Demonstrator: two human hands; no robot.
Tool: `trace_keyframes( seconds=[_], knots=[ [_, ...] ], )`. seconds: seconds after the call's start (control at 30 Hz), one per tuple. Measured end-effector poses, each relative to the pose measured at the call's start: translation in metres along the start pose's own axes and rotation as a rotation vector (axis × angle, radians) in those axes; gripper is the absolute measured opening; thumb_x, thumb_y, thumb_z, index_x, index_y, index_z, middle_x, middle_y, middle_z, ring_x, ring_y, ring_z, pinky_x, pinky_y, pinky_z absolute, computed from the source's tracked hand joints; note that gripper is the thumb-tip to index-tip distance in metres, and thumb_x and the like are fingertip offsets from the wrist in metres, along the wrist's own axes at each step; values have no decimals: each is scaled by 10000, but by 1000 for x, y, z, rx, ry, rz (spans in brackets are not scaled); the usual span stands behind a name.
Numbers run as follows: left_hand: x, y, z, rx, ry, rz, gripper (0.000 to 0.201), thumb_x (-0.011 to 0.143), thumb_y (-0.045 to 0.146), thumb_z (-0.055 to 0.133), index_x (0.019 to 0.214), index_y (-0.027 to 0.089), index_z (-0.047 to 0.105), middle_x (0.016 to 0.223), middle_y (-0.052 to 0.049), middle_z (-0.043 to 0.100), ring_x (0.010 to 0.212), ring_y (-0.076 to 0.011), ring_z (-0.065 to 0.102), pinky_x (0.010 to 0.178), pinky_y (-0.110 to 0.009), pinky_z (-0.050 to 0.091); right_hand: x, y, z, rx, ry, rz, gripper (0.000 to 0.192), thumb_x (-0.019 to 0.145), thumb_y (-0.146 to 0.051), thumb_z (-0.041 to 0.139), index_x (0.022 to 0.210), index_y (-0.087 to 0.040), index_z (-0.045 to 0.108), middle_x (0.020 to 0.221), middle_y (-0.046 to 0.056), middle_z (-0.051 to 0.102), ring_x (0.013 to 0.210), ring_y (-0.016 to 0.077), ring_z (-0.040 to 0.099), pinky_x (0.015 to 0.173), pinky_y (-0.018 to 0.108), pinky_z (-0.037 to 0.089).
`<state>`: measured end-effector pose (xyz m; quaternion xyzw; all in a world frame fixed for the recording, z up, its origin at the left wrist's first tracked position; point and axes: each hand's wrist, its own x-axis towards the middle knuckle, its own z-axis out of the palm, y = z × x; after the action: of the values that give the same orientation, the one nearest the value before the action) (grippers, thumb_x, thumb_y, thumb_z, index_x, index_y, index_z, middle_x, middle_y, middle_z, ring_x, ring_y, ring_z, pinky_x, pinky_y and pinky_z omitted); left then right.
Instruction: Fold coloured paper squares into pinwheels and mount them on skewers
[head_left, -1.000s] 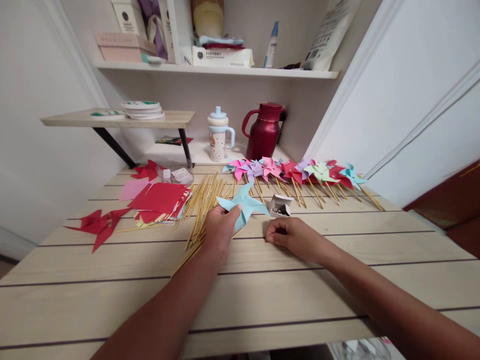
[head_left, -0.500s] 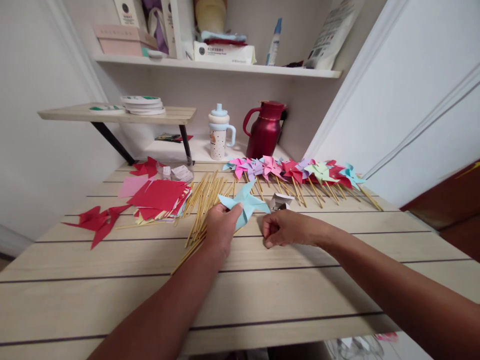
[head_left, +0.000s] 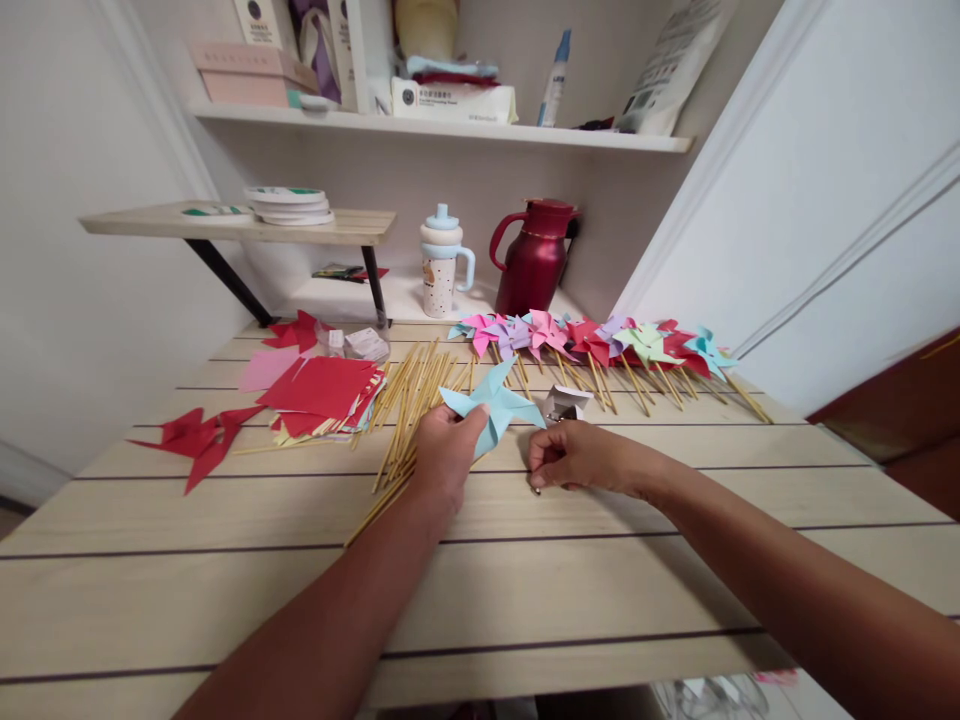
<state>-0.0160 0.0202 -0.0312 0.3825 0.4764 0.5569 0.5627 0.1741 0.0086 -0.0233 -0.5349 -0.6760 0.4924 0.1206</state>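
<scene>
On the table (head_left: 525,560), left hand (head_left: 444,455) pinches the light blue pinwheel (head_left: 491,402); right hand (head_left: 574,458) fingers curled on something tiny. Paper's flimsy, creases easily; best held near centre.

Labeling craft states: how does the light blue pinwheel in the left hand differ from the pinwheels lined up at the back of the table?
The light blue pinwheel is held by the left hand, single, no stick visible. The row of pinwheels lies on the table, many colours, each on a wooden stick. Both are the same folded paper shape.
</scene>
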Motion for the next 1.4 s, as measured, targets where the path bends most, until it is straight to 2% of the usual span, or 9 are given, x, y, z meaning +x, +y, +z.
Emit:
trace_keyframes(
  seconds=[0.27, 0.43, 0.6, 0.73, 1.03, 1.4],
  knots=[
    [-2, 1, 2, -18, 0, -20, 149, 617, 268, 733, 678, 136, 702, 646, -31, 683, 557, -141, 571, 558, -248, 429, -22, 8, 10, -15, 150, -48, 203, 864, -359, 581, 788, -185, 654, 658, -6, 567, 611, 129, 470, 573, 261, 363],
    [-4, 1, 2, -29, -4, -26, 163, 613, 265, 739, 704, 132, 715, 685, -42, 704, 589, -151, 592, 575, -252, 441, -31, 7, 23, -50, 247, -99, 141, 834, -326, 624, 837, -195, 676, 833, 22, 638, 756, 160, 545, 701, 290, 417],
    [-5, 2, 2, -38, 4, -25, 159, 614, 266, 736, 704, 138, 711, 683, -32, 702, 594, -150, 598, 581, -251, 446, -31, 9, 33, -60, 319, -123, 82, 746, -263, 693, 795, -198, 686, 797, 10, 601, 693, 153, 529, 644, 283, 419],
    [-6, 3, 2, -39, 4, -25, 148, 610, 259, 735, 686, 135, 704, 673, -29, 696, 582, -144, 588, 572, -247, 440, -30, 12, 37, -50, 363, -146, 81, 741, -236, 688, 813, -208, 710, 784, 4, 582, 673, 146, 517, 610, 270, 412],
    [-4, 1, 2, -47, 5, -35, 155, 610, 261, 736, 690, 135, 699, 656, -28, 689, 567, -145, 585, 559, -250, 436, -31, 13, 42, 21, 403, -175, 67, 774, -214, 651, 824, -203, 693, 788, 5, 615, 703, 150, 554, 632, 272, 438],
    [-2, -1, 1, -33, -8, -35, 157, 626, 262, 736, 713, 133, 710, 692, -43, 708, 591, -152, 603, 584, -257, 456, -31, 14, 40, -24, 402, -189, 65, 771, -166, 638, 782, -204, 691, 819, 17, 626, 743, 168, 577, 664, 288, 440]
  ],
)
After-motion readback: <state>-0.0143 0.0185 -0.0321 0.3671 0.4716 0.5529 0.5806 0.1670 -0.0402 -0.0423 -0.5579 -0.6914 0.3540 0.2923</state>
